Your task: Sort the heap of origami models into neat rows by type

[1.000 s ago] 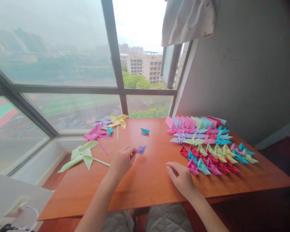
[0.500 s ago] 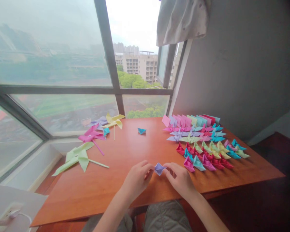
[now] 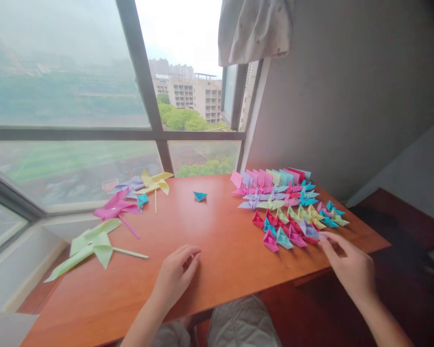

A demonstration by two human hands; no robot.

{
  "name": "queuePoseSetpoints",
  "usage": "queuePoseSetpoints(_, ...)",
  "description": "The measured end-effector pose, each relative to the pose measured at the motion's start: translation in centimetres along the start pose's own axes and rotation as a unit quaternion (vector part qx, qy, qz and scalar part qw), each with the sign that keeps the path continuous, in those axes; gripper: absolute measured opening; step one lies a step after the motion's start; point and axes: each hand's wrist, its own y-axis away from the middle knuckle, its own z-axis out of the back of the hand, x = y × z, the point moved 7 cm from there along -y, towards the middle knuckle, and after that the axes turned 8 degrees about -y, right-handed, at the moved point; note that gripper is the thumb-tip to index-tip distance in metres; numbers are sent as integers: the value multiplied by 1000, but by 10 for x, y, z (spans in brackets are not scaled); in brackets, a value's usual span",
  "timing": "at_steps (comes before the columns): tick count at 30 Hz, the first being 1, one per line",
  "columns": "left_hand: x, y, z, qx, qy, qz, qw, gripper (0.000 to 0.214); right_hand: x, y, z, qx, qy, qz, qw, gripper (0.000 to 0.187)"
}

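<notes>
Right hand (image 3: 349, 267) pinches one purple boat (image 3: 308, 229), apparently half-hiding red boats (image 3: 311, 240)!
Left hand (image 3: 177, 272) half-curled, empty, near the surface's (image 3: 224, 231) front edge; four pinwheels (image 3: 90, 242) along the left.

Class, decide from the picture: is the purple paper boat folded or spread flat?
Folded: the purple paper boat has angled sides and a pointed end pinched by the right hand.

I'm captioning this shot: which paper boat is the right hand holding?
The pale purple boat, pinched at one tip by the right hand; no hand holds any other boat.
</notes>
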Motion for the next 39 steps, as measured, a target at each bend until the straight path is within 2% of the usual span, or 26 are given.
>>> queuePoseSetpoints(3,-1,1,-3,9,-5,-4,1000,16,-52,-5,22,-33,76,-73,994,48)
queuePoseSetpoints(5,-2,1,-3,12,-6,-4,1000,17,-83,-5,26,-34,98,-110,988,49)
queuePoseSetpoints(9,-2,1,0,10,3,5,1000,18,-132,1,18,5,127,-179,976,41)
queuePoseSetpoints(12,-2,0,1,9,7,13,1000,18,-150,4,8,36,147,-208,966,37)
queuePoseSetpoints(24,-1,0,1,11,7,11,1000,22,-144,-2,-17,58,198,-196,959,37)
queuePoseSetpoints(31,-3,-1,3,7,5,11,1000,21,-145,-5,-14,38,179,-157,970,40)
queuePoseSetpoints(39,0,0,1,13,14,16,1000,21,-127,-12,0,2,187,-124,974,43)
